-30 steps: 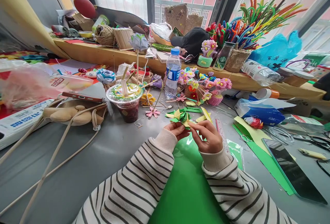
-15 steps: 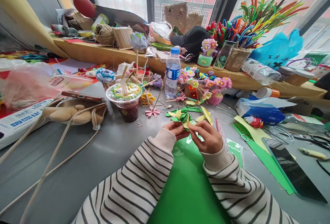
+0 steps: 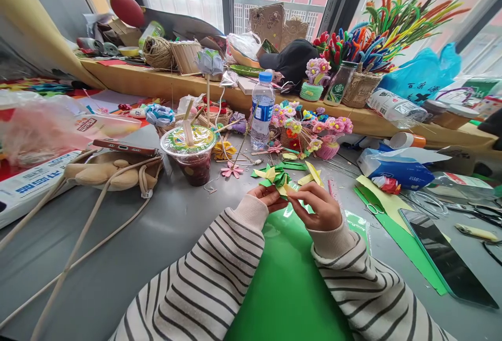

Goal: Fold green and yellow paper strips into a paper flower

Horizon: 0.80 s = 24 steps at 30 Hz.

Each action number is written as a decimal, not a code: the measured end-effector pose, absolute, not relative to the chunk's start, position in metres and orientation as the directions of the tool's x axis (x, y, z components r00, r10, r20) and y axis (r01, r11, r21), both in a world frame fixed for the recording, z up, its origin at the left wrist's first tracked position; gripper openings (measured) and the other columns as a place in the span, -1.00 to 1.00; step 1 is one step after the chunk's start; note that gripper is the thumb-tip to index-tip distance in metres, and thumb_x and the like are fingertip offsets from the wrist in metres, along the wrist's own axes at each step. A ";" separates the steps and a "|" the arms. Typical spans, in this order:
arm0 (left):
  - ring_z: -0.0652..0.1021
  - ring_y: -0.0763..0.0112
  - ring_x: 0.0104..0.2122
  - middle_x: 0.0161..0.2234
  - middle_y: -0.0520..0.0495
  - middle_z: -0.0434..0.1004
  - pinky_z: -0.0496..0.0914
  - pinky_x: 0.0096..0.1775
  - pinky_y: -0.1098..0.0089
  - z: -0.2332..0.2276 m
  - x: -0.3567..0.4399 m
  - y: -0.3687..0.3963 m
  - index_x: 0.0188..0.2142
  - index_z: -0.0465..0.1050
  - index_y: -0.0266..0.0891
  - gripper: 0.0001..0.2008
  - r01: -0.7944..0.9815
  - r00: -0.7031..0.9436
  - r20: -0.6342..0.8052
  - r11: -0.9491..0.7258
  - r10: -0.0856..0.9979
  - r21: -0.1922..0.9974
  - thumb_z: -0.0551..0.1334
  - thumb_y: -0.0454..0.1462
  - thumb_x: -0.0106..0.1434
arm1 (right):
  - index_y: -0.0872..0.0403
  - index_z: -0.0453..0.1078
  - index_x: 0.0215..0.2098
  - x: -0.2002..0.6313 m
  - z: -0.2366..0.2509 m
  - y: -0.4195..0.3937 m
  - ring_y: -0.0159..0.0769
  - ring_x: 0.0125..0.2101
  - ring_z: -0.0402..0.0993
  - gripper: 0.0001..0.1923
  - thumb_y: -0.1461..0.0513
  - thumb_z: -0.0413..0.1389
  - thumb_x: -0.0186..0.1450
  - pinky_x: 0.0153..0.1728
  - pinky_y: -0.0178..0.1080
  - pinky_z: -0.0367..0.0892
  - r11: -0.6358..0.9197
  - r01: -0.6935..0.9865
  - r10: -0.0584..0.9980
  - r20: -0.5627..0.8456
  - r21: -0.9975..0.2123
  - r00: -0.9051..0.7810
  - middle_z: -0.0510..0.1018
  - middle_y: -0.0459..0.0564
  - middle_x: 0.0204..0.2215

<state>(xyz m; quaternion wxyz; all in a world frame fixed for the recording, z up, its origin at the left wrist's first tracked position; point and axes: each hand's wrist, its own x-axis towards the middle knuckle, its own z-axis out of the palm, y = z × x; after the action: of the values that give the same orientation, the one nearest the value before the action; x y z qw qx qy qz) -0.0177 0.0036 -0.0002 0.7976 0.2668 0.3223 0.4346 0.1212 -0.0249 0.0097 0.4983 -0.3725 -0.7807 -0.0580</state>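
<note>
Between my hands is a folded paper flower [image 3: 277, 174] with green and yellow pointed petals. My left hand [image 3: 267, 196] grips it from below on the left side. The thumb and fingers of my right hand [image 3: 318, 206] pinch a yellow petal at its right. Just beyond lie loose yellow folded strips [image 3: 311, 174] and green folded strips [image 3: 295, 165]. Under my forearms spreads a glossy green sheet [image 3: 288, 278]. The fingertips partly hide where the petals join.
A lidded drink cup [image 3: 188, 155] and a water bottle [image 3: 262, 113] stand beyond my hands. To the right lie a phone [image 3: 447, 257], green paper [image 3: 411, 254], small scissors [image 3: 373, 208] and a blue tissue pack [image 3: 396, 168]. A corded pouch [image 3: 113, 173] sits left.
My right hand has shifted very slightly right, its fingers still at the yellow petal. The left hand keeps its place on the paper flower.
</note>
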 end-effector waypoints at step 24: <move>0.47 0.52 -0.60 -0.62 0.00 0.44 0.36 -0.31 0.43 0.016 -0.013 0.003 -0.53 0.37 -0.35 -0.91 -0.425 0.317 -0.513 0.603 0.798 0.675 0.14 -0.47 0.03 | 0.09 0.33 -0.26 0.123 0.011 -0.025 -0.39 -0.43 0.29 -0.74 0.38 0.04 0.05 -0.42 -0.29 0.33 0.648 0.744 0.533 0.796 -0.165 -0.288 0.35 -0.03 -0.48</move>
<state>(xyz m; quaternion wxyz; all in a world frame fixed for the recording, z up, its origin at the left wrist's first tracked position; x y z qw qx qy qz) -0.0134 0.0032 0.0156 0.7826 0.2144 0.4350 0.3904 0.1229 -0.0250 0.0107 0.4407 -0.4022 -0.7935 -0.1197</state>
